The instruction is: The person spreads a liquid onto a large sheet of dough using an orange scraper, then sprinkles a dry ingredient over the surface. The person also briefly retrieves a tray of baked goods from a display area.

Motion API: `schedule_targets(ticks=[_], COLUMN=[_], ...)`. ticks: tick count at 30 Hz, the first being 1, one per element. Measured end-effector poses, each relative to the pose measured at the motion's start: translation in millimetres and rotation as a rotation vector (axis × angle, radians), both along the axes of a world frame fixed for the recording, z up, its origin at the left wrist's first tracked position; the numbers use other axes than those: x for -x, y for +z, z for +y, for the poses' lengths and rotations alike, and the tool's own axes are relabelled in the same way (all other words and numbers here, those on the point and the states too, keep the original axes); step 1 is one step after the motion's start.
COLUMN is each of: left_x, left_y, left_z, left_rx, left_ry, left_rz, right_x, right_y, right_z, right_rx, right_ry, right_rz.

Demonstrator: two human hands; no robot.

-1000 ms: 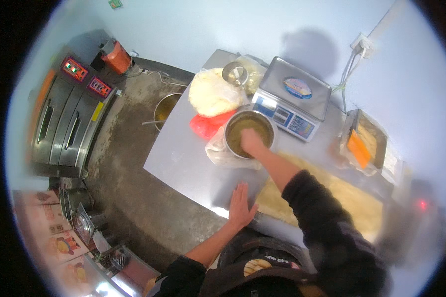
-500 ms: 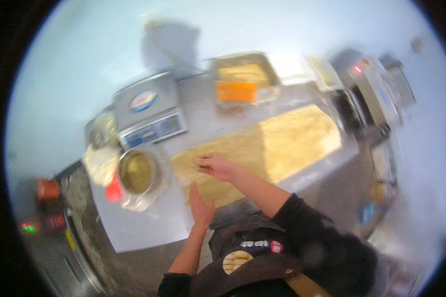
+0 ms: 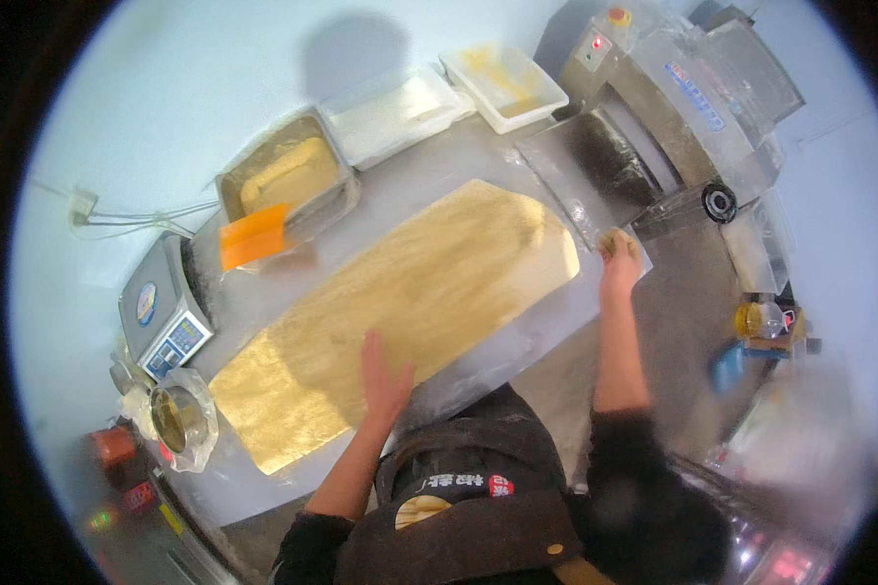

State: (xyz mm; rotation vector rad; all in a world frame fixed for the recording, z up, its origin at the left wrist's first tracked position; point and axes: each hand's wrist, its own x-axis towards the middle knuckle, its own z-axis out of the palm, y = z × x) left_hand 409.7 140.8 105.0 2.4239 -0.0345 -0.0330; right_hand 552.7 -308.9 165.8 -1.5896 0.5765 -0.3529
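Note:
A long, flat sheet of yellow dough (image 3: 400, 283) lies slantwise across the metal table, with a brownish smear over much of its surface. My left hand (image 3: 385, 382) is over the sheet's near edge, fingers spread and thumb apart; whether it touches the dough I cannot tell. Off the sheet's right end, by the table's right edge, my right hand (image 3: 619, 261) has its fingers curled together. What they hold, if anything, is hidden. To the left stands a round metal pot (image 3: 169, 417) with a brownish-yellow content, wrapped in clear plastic.
A grey scale (image 3: 161, 302) stands left. Behind the sheet are a metal tray (image 3: 341, 185) holding a dough lump, an orange scraper (image 3: 254, 237) and two white trays, one marked here (image 3: 532, 119). A rolling machine (image 3: 644, 107) stands at the back right of the table (image 3: 449, 385).
My view has swung to the right. My right hand has moved from above the dough to beyond its right end. My left hand stays near the dough's front edge.

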Motion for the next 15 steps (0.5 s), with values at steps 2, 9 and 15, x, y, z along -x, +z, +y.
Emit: schedule_targets(ticks=[2, 9, 15], left_x=[-11.3, -41.1, -79.5], left_y=[-6.6, 1.2, -9.0], left_z=[-46.8, -135.9, -185.2], left_rx=[-0.065, -0.075, -0.158], left_ry=[-0.011, -0.010, -0.099], left_rz=[0.031, 0.061, 0.051], right_x=[-0.5, -41.7, -29.6], right_y=[-25.4, -78.7, -68.2], right_z=[-10.3, -43.9, -42.2], right_rx=[0.154, 0.223, 0.347], right_ry=[0.174, 0.193, 0.381], right_rz=[0.297, 0.223, 0.282])
